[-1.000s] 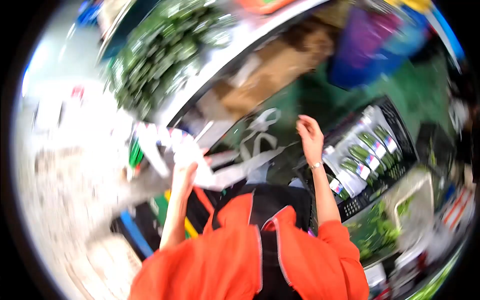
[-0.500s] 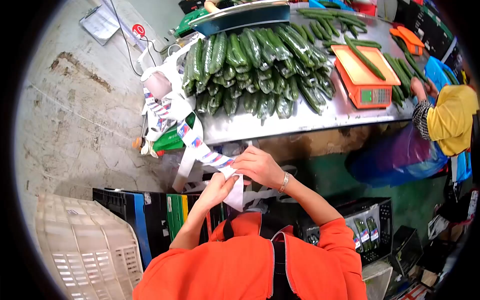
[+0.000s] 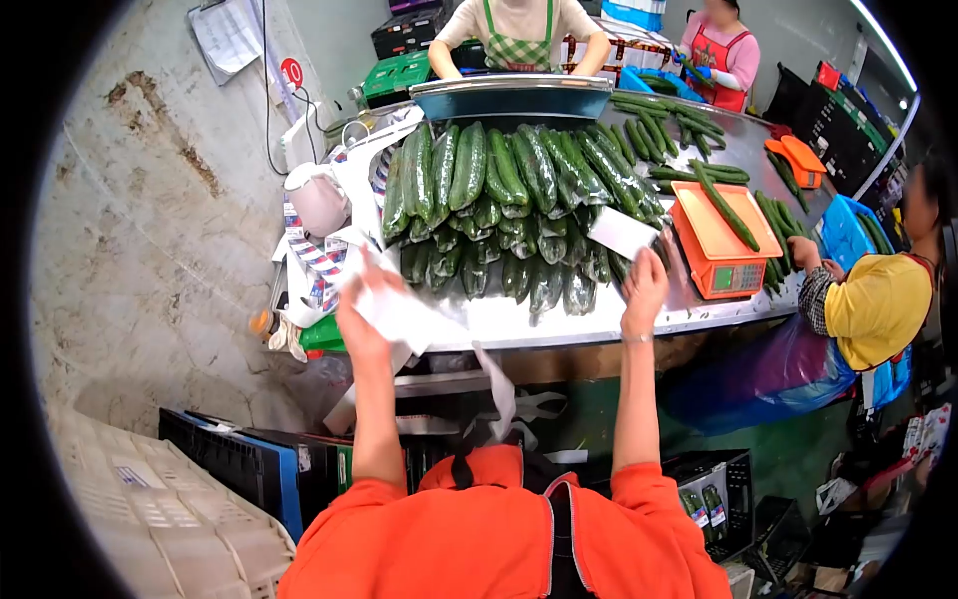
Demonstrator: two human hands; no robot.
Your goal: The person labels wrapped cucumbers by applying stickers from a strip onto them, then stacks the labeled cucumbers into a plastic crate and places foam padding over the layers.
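Observation:
My left hand (image 3: pixel 363 314), partly blurred, is closed on a strip of white label paper (image 3: pixel 401 317) at the table's front left edge. A loose white tail of paper (image 3: pixel 497 391) hangs below the edge. My right hand (image 3: pixel 645 292) pinches a single white label (image 3: pixel 621 234), its blank face toward me, in front of the pile. Wrapped cucumbers (image 3: pixel 539 200) lie stacked in clear film on the metal table between and beyond my hands. Printed label strip (image 3: pixel 317 262) lies in folds at the left, beside a pale pink roll (image 3: pixel 317 200).
An orange scale (image 3: pixel 723 262) with a cucumber (image 3: pixel 725 205) on it stands right of the pile. A person in yellow (image 3: pixel 878 309) handles cucumbers there. Two people stand across the table behind a metal tray (image 3: pixel 511 100). A white crate (image 3: pixel 165 504) is at lower left.
My hands have moved apart and up over the table. A label is now in my right hand, apart from the strip in my left. My view has tilted up.

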